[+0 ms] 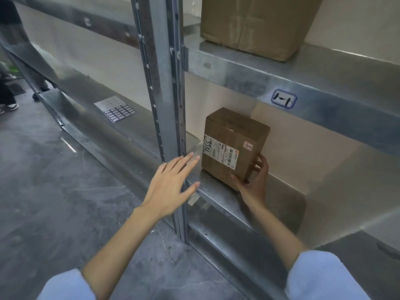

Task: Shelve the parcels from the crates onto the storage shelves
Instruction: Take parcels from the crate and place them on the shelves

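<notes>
- I stood in a stockroom, beside long steel shelves [238, 68] on a concrete floor [54, 191].
- A handwritten shelf tag [284, 98] and a parcel [242, 131] with a shipping label [218, 152] sat there.

Small parcel [234, 146] sitting upright on lower shelf [279, 191], just right of upright post [164, 87]. Right hand [254, 180] gripping its lower right corner, thumb on front face. Left hand [173, 185] hovering flat, fingers straight, clear of parcel. Bigger box [255, 24] resting on upper shelf [320, 68]. Label sheet [114, 108] lying on left bay shelf.
</notes>
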